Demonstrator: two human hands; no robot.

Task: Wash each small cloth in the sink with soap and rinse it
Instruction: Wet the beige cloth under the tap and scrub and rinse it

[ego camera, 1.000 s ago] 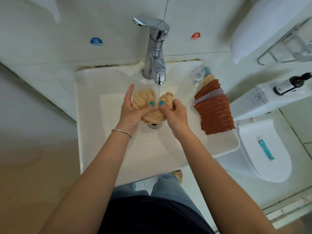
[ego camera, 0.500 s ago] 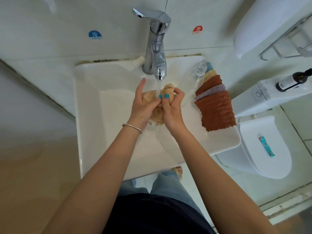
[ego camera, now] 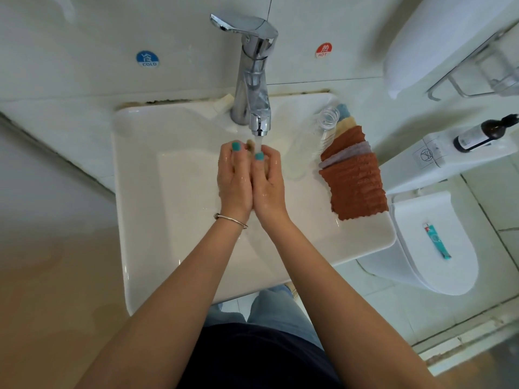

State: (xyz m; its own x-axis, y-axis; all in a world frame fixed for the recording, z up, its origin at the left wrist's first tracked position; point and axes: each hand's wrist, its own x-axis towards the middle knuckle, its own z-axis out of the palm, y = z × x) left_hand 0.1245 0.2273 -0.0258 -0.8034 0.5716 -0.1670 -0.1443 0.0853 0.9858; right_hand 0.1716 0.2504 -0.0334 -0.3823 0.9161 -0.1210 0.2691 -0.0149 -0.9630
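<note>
One beige cloth point(ego camera: 249, 143), nearly hidden, sits squeezed between both palms under the tap's point(ego camera: 254, 71) stream, seemingly for rinsing. Left hand point(ego camera: 233, 179) and right hand point(ego camera: 268, 181) press together, each grip clamped on it, over the sink point(ego camera: 146, 192). Folded cloths point(ego camera: 352, 181) wait on its right rim beside an empty plastic bottle point(ego camera: 311, 141).

- Single view: head-worn, wide-angle, looking steeply down from above the sink point(ego camera: 134, 192).
- Faces the far tiled wall; faucet point(ego camera: 254, 74) at top centre, forearms enter from the near edge.
- Close range: basin fills mid-frame; toilet point(ego camera: 438, 248) at right.
- Edges bend with lens distortion.
- No second view to overlap.
</note>
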